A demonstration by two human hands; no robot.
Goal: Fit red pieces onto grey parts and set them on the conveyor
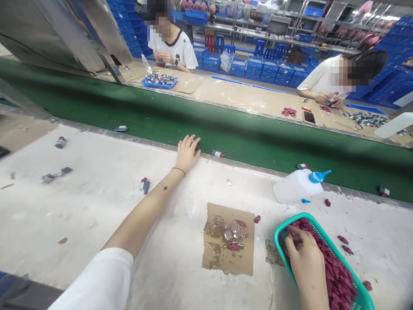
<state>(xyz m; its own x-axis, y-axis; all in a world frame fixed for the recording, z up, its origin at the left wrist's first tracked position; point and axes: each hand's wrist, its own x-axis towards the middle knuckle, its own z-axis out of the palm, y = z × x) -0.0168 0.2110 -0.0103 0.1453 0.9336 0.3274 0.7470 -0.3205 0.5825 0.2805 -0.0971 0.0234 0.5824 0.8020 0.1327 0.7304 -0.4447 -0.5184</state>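
Note:
My left hand (189,153) reaches to the near edge of the green conveyor belt (155,110), fingers spread and palm down. Just right of it, a small grey-and-red part (218,153) lies on the belt's edge. My right hand (306,258) is inside a green plastic basket (366,297) of small dark red pieces (338,275). Its fingers are curled toward the thumb, and whatever is between the fingertips is hidden. Left of the basket, a piece of cardboard (229,267) carries wet, clear glue and a few red pieces.
A white squeeze bottle (295,187) with a blue nozzle lies by the belt. Grey-and-red parts (144,185) are scattered on the white table (97,215) and belt. Across the belt sit two people, one beside a blue tray (159,86) of parts.

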